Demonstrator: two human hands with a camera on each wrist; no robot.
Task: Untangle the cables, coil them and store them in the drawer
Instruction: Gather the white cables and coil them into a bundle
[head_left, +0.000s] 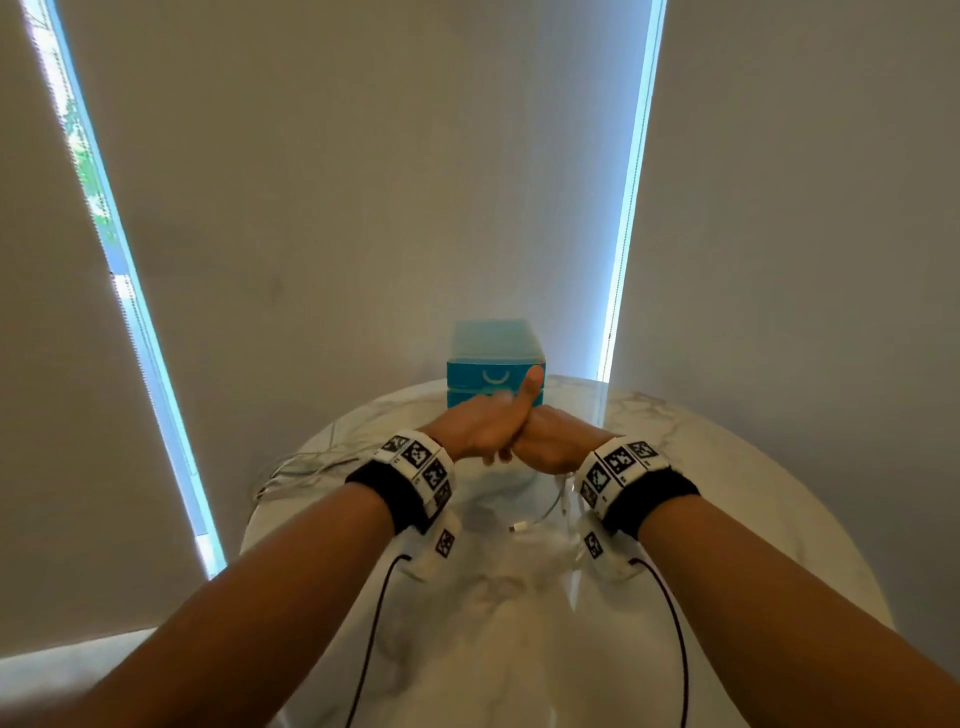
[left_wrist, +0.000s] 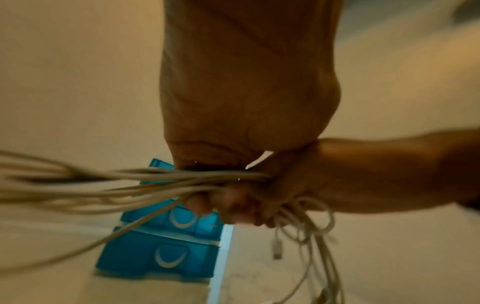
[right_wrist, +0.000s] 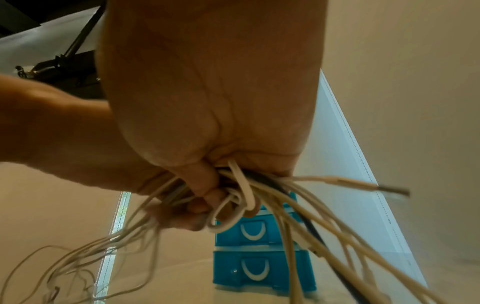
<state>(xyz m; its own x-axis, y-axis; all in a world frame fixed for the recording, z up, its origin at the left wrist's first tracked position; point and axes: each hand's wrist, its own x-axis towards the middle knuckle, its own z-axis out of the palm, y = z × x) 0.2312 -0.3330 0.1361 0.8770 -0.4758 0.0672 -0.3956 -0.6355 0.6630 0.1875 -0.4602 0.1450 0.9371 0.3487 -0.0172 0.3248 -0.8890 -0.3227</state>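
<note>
**Both hands bunched on the cable tangle, above the table's middle**

Your left hand (head_left: 475, 431) and right hand (head_left: 545, 441) meet side by side over the middle of the round marble table (head_left: 727, 493), knuckles touching, your left thumb standing up in front of the blue drawer unit (head_left: 493, 358). Both fists are curled tight round the same bundle of cables (left_wrist: 155, 185), mostly white with one dark lead showing in the right wrist view.

From your left fist the strands run out sideways in a blurred sheaf toward the table's left edge, where more white cable (head_left: 306, 467) lies in loose loops on the marble. From your right fist (right_wrist: 207, 123) several loops and loose ends hang down; one stiff lead pokes out to the side and ends in a grey metal plug (right_wrist: 392, 191). In the head view a white lead with a small connector (head_left: 519, 527) lies on the table just below your hands, toward the near edge.

The drawer unit stands at the far edge of the table, straight ahead of your hands. The wrist views show two blue drawer fronts (right_wrist: 253, 267), one above the other, each with a white curved handle, and both look closed. No cable is in it
</note>
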